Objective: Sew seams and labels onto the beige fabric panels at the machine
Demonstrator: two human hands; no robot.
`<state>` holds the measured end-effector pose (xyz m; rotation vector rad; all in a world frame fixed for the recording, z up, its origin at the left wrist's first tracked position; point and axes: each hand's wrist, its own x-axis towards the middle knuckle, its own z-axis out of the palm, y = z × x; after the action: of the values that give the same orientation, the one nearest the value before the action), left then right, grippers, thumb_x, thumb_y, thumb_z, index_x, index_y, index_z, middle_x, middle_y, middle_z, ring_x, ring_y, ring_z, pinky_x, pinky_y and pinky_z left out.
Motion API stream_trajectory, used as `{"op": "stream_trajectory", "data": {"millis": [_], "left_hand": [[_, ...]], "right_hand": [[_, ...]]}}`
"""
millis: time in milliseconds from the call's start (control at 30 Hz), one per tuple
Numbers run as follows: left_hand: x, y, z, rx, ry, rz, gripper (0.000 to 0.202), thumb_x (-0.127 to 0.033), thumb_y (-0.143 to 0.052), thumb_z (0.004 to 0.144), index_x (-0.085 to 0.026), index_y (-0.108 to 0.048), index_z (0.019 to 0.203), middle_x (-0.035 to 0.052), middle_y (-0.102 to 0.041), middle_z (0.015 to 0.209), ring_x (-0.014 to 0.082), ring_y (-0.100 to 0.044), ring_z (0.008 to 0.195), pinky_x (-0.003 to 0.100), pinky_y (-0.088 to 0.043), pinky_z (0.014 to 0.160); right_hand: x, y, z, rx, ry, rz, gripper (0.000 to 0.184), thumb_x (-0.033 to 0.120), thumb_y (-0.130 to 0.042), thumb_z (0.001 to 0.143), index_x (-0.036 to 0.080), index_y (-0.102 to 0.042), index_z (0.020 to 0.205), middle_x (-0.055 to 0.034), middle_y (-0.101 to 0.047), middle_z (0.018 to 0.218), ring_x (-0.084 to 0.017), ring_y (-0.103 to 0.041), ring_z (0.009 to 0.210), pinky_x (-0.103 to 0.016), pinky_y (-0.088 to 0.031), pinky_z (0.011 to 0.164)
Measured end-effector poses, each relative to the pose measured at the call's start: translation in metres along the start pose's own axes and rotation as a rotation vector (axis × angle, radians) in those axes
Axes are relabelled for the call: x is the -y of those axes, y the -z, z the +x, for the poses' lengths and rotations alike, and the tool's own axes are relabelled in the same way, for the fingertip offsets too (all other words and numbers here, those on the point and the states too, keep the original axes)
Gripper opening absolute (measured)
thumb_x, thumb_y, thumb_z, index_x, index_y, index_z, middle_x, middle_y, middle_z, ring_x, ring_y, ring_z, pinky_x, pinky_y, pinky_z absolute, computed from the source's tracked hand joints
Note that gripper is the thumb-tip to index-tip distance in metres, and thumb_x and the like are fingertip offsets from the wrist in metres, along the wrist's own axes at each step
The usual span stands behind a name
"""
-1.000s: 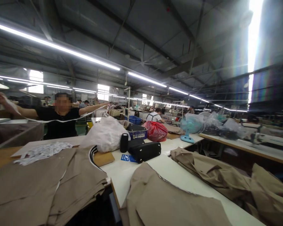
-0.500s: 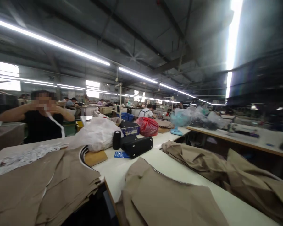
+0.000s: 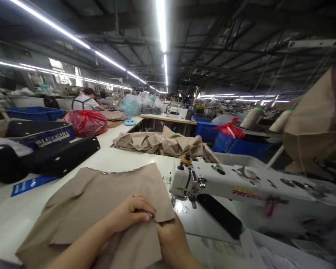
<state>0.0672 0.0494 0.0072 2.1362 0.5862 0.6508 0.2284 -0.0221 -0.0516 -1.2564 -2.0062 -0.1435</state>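
Note:
A tan fabric piece (image 3: 109, 194) lies spread over the white sewing table, its upper edge showing a dark seam line. My left hand (image 3: 130, 213) is closed on the fabric, thumb and fingers pinching its edge. Close beside it, my right hand (image 3: 173, 237) grips the same edge from the right; a fold of cloth covers its fingertips. Just to the right stands a white sewing machine (image 3: 221, 179), its needle area lit, with no cloth under the presser foot.
More tan fabric (image 3: 159, 144) is heaped behind the machine. A black long case (image 3: 67, 157), a blue packet (image 3: 32, 185) and a red plastic bag (image 3: 86, 122) lie left. Thread cones (image 3: 251, 117) stand right. A blue fan (image 3: 130, 108) and a seated person (image 3: 86, 101) are farther back.
The view has swung right, bringing the sewing machine and thread cones into sight. Both hands have come into view, holding the tan fabric. The person at the left has left the view.

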Motion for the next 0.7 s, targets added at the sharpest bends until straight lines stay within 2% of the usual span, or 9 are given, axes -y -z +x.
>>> {"op": "stream_trajectory", "data": {"millis": [100,167,267,367,433,533,600,700], "left_hand": [[-0.002,-0.001,0.000,0.023,0.024,0.032,0.029,-0.047,-0.056,0.080,-0.022,-0.070,0.083,0.0019,-0.071,0.090,0.0179,-0.060,0.092,0.036,-0.034,0.097],[-0.005,0.005,-0.002,0.007,0.060,0.082,0.026,-0.042,-0.054,0.082,-0.021,-0.069,0.077,-0.0002,-0.070,0.085,0.0169,-0.061,0.088,0.039,-0.027,0.102],[-0.011,0.018,-0.012,-0.169,0.076,0.193,0.027,-0.037,-0.049,0.084,-0.019,-0.062,0.069,-0.0040,-0.066,0.070,0.0125,-0.060,0.070,0.037,-0.027,0.104],[-0.017,0.027,-0.027,-0.321,0.084,0.301,0.027,-0.033,-0.044,0.084,-0.019,-0.055,0.064,-0.0055,-0.059,0.062,0.0107,-0.056,0.061,0.034,-0.034,0.100],[-0.020,0.026,-0.035,-0.365,0.134,0.328,0.028,-0.034,-0.042,0.084,-0.020,-0.054,0.063,-0.0038,-0.059,0.062,0.0125,-0.057,0.064,0.031,-0.041,0.094],[-0.019,0.020,-0.042,-0.410,0.223,0.317,0.029,-0.036,-0.042,0.082,-0.020,-0.055,0.063,-0.0004,-0.063,0.066,0.0174,-0.061,0.076,0.029,-0.047,0.085],[-0.017,0.017,-0.044,-0.423,0.262,0.291,0.028,-0.037,-0.044,0.081,-0.020,-0.057,0.063,0.0006,-0.065,0.069,0.0204,-0.062,0.085,0.030,-0.047,0.085],[-0.013,0.016,-0.047,-0.414,0.293,0.250,0.027,-0.039,-0.046,0.080,-0.020,-0.058,0.063,0.0010,-0.067,0.070,0.0225,-0.061,0.092,0.032,-0.046,0.088]], "right_hand": [[0.000,0.004,0.006,-0.052,0.031,0.105,0.030,0.016,-0.038,0.085,0.026,-0.066,0.083,-0.0033,-0.066,0.086,-0.020,-0.058,0.085,-0.033,-0.043,0.079],[0.000,0.007,0.003,-0.030,0.014,0.134,0.030,0.021,-0.036,0.087,0.024,-0.066,0.080,-0.0040,-0.064,0.079,-0.020,-0.057,0.079,-0.032,-0.044,0.073],[-0.003,0.004,-0.009,-0.002,-0.026,0.143,0.041,0.035,-0.031,0.090,0.020,-0.061,0.067,-0.0049,-0.058,0.069,-0.019,-0.052,0.067,-0.030,-0.042,0.061],[-0.005,-0.004,-0.020,-0.121,-0.072,0.196,0.052,0.042,-0.026,0.092,0.019,-0.051,0.052,-0.0038,-0.050,0.060,-0.016,-0.048,0.060,-0.028,-0.039,0.054],[-0.005,-0.008,-0.022,-0.191,-0.072,0.252,0.044,0.037,-0.034,0.091,0.019,-0.049,0.053,-0.0035,-0.050,0.062,-0.015,-0.048,0.063,-0.027,-0.040,0.054],[-0.003,-0.008,-0.021,-0.250,-0.001,0.316,0.029,0.022,-0.045,0.087,0.019,-0.050,0.059,-0.0026,-0.053,0.065,-0.014,-0.051,0.065,-0.024,-0.042,0.055],[-0.002,-0.006,-0.021,-0.278,0.023,0.324,0.028,0.018,-0.048,0.085,0.019,-0.047,0.057,-0.0003,-0.052,0.060,-0.012,-0.050,0.059,-0.021,-0.041,0.051],[-0.001,-0.007,-0.026,-0.274,-0.039,0.295,0.033,0.018,-0.051,0.083,0.020,-0.042,0.051,0.0024,-0.047,0.054,-0.008,-0.046,0.049,-0.019,-0.036,0.046]]}}
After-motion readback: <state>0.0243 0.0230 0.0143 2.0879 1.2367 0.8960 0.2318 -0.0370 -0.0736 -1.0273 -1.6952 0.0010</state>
